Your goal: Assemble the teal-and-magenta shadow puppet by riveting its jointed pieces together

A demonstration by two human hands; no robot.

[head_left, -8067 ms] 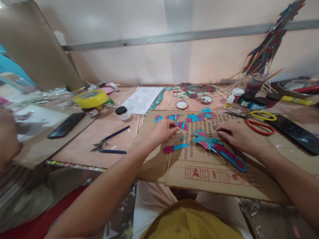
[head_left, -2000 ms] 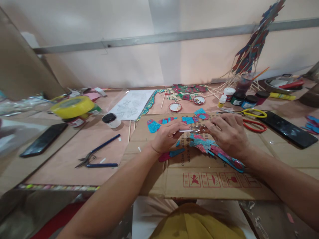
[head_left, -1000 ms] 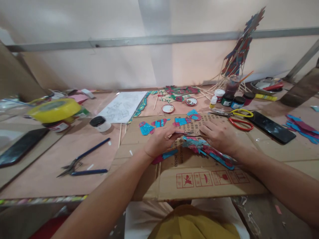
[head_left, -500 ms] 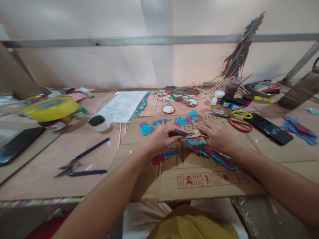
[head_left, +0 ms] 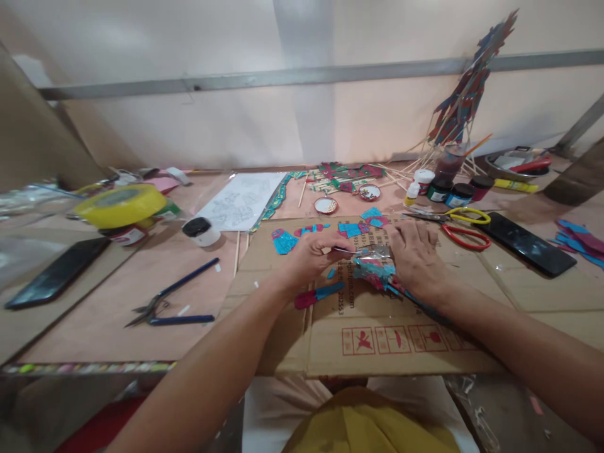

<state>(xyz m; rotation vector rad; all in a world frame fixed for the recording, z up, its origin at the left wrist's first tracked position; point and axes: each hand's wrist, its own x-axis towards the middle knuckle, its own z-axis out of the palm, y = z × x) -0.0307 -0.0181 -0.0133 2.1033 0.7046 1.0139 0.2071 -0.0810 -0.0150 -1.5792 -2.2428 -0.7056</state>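
One indistinct piece is pinched in left fingers; right fingers I cannot judge

"What was worn?"
"A mustard-yellow top and pale trousers showed below the counter's near edge."
"And the forearms?"
"They were bare, like the left hand and right hand."

The pink table bore a cardboard sheet, with pliers lying open to its left and a black-lidded jar beyond them. Farther back lay a drawing, two dishes and a heap of sticks, with a small bottle, paint jars and a bowl standing to their right. Blue and magenta pieces lay on the cardboard, with scissors and a phone towards the right.
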